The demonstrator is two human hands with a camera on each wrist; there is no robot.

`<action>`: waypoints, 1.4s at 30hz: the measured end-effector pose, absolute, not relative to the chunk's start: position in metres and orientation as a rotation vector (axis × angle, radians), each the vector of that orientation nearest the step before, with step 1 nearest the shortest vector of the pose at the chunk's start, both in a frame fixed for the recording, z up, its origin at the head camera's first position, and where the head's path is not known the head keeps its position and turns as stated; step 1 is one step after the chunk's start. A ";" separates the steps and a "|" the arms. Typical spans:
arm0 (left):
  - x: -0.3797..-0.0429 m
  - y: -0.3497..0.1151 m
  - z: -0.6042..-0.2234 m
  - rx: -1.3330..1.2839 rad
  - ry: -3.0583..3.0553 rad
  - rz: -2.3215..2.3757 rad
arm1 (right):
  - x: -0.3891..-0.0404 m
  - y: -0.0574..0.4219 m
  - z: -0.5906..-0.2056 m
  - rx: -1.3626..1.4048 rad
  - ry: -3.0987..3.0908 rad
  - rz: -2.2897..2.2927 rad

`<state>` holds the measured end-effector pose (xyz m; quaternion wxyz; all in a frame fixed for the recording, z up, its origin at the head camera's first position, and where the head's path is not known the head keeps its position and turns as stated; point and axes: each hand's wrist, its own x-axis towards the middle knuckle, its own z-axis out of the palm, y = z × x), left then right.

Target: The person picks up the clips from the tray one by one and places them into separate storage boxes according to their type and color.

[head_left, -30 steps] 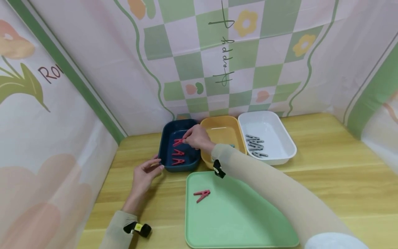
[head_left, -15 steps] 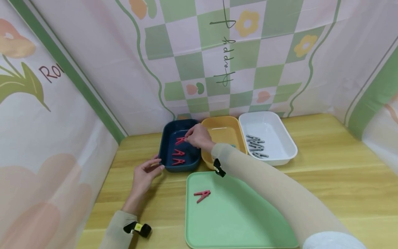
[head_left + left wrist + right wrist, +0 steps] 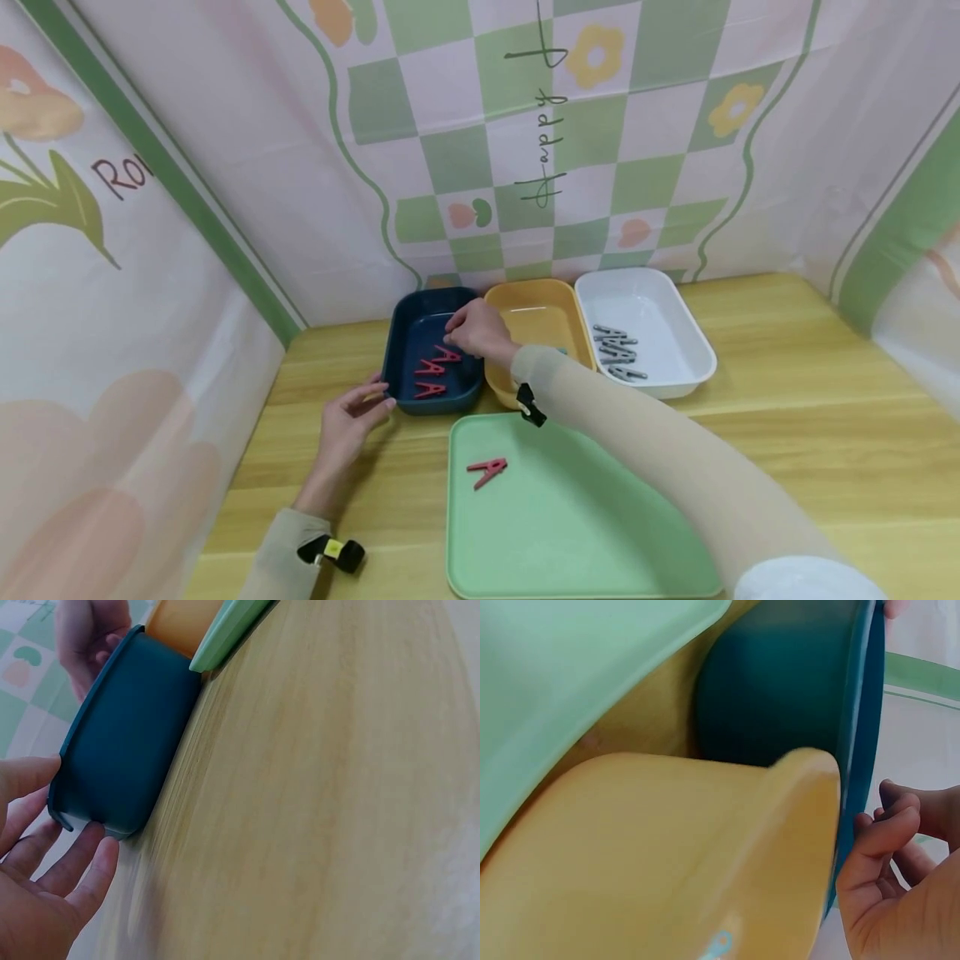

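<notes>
In the head view, my left hand (image 3: 350, 425) holds the near left corner of a dark blue tray (image 3: 397, 333). The left wrist view shows its thumb on the rim and its other fingers round the end wall. My right hand (image 3: 478, 332) hangs over the tray's right side, fingers loosely curled, with nothing visible between the fingertips in the right wrist view. Just below them lies a red clothespin (image 3: 447, 354). Two more red clothespins, a middle one (image 3: 431, 367) and a near one (image 3: 431, 390), lie in the same tray.
A yellow tray (image 3: 536, 292) and a white tray (image 3: 693, 350) holding several grey clothespins (image 3: 617, 354) adjoin the blue one. One red clothespin (image 3: 489, 471) lies on the green tray (image 3: 525, 542) in front. A fabric backdrop (image 3: 525, 150) stands close behind.
The far red clothespin has left my right fingertips and dropped slightly towards me and rightward, beside the others in the blue tray. My left hand has stayed at the corner.
</notes>
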<state>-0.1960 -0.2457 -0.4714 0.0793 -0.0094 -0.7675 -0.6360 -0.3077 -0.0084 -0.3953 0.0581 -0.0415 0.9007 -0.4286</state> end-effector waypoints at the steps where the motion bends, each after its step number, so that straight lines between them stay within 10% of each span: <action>1: -0.196 -0.246 -0.471 -0.027 -2.299 -1.901 | -0.306 -0.007 -0.394 -0.134 2.731 -1.313; 42: -0.193 -0.242 -0.471 -0.002 -2.298 -1.881 | -0.166 0.089 -0.384 -0.661 2.584 -1.498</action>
